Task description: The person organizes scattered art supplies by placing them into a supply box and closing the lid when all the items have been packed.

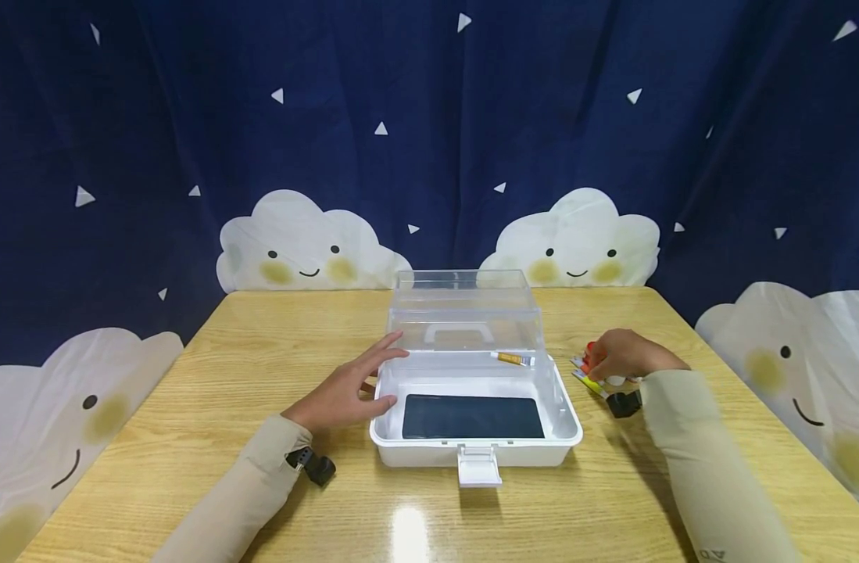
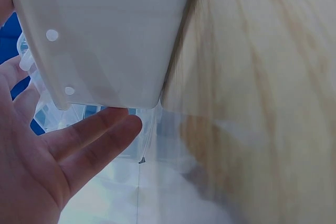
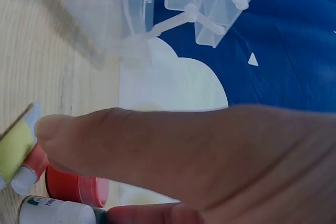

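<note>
A white plastic case (image 1: 394,450) stands with its clear lid (image 1: 464,301) raised and its front latch (image 1: 479,467) hanging down. Along its inner back right lies a small orange-yellow paint tube (image 1: 513,359); a dark rectangular panel (image 1: 473,417) covers the floor. My left hand (image 1: 348,389) rests against the case's left side, fingers extended. To the right of the case, my right hand (image 1: 622,354) reaches down over a yellow tube (image 3: 14,150), a red tube (image 3: 35,162), a red-sided container (image 3: 73,186) and a white bottle (image 3: 56,211). Its thumb meets the tubes' ends; whether the fingers grip is hidden.
The wooden table (image 1: 281,328) extends around the case. Behind it hangs a dark blue curtain (image 1: 429,156) with white triangles and smiling clouds. Both wrists wear dark straps with small black devices.
</note>
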A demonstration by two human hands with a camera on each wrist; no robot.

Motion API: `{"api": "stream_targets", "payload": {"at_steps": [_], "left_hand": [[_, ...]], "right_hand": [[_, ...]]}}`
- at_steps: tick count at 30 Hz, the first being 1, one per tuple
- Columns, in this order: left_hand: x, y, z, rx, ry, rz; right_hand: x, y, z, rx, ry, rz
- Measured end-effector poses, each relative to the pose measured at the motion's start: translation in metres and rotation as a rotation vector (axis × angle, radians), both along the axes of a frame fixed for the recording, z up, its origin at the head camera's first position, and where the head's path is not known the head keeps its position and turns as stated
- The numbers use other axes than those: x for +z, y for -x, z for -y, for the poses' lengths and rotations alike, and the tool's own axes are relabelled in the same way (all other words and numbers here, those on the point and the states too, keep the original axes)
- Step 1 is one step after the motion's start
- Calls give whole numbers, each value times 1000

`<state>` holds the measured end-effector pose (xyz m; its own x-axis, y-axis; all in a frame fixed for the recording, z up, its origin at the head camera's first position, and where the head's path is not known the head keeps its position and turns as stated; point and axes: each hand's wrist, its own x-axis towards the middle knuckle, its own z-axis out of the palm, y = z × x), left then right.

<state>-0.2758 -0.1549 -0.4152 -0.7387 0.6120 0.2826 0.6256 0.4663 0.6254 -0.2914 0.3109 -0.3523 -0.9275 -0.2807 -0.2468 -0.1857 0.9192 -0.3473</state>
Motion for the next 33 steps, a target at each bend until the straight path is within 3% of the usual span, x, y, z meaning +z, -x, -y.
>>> {"api": "stream_targets", "payload": {"at_steps": [9,17,25,33], "left_hand": [[1,-2,-1,2,2,11],[2,-2,0,-4,-4,15],[1,-1,0,-22,-3,4],[1,0,0,-35,-11,3]], "right_hand": [[-10,6,9,1,-163,-80],[-7,0,15,-48,-201,-128],[-12,1,19,-94,-231,-100],[-18,1,24,-110,-236,-133]]}}
